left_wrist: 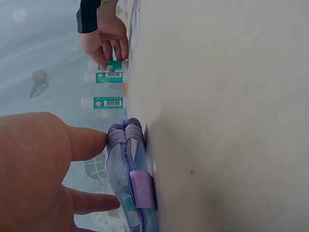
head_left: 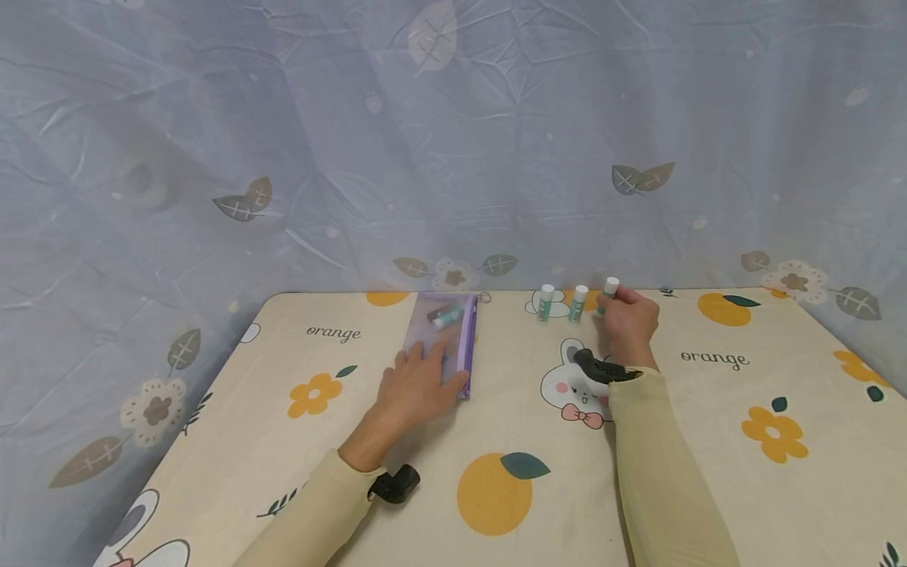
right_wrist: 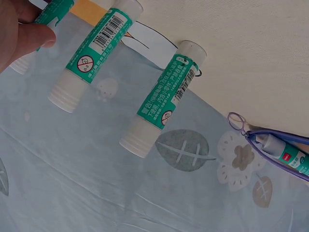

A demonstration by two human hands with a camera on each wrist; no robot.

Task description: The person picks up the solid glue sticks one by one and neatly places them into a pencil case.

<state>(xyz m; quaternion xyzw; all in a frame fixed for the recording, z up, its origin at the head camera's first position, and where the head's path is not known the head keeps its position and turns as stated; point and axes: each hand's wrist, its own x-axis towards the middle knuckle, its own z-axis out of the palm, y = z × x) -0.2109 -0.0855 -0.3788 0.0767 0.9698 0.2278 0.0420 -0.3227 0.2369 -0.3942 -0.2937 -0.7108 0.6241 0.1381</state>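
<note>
A see-through pencil pouch (head_left: 420,327) with a purple zip edge lies on the table, and through it shows a green-and-white glue stick (head_left: 448,317). My left hand (head_left: 420,387) rests on the pouch's near part with fingers spread and straight. In the left wrist view the thumb touches the pouch's zipped side (left_wrist: 126,154). Right of the pouch, two capped glue sticks (head_left: 546,303) (head_left: 577,304) stand upright. Beside them my right hand (head_left: 631,319) grips a third upright glue stick (head_left: 611,287) between thumb and fingers. Its lower part is partly hidden by the hand.
The table is covered by a cream cloth (head_left: 567,504) printed with oranges, flowers and a rabbit. A grey-blue curtain (head_left: 453,157) with leaf prints hangs directly behind the table's far edge, close to the standing glue sticks. A ring pull (right_wrist: 236,122) sticks out from the pouch's far corner.
</note>
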